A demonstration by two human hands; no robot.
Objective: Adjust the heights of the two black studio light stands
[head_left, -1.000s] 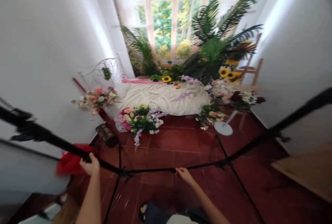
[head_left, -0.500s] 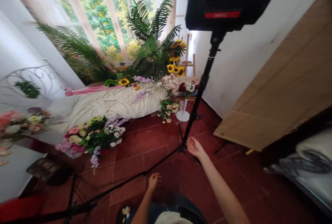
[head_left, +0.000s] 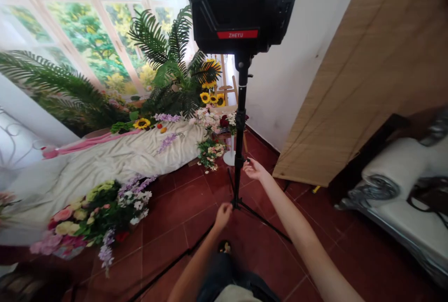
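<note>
A black studio light (head_left: 241, 12) with a red label reading ZHEYU stands on top of a black light stand (head_left: 240, 138). My right hand (head_left: 255, 169) is at the stand's lower tightening knob (head_left: 247, 160), fingertips closed around it from the right. Lower down, my left hand (head_left: 223, 214) has its fingers curled together beside the collar where the tripod legs (head_left: 266, 221) meet. Whether those fingers grip the collar or only come close to it is hard to see.
Flower bunches (head_left: 101, 213) stand at the left, before a bench draped in cream cloth (head_left: 115, 152). Palm leaves (head_left: 175, 59) and sunflowers are behind. A bamboo blind (head_left: 315, 106) and a white sofa (head_left: 395, 185) are on the right. Tripod legs spread over the red tiles.
The view has turned right and come nearer the stand. My right hand has risen from near the leg joint to the knob. My left hand has moved up to the leg collar.
</note>
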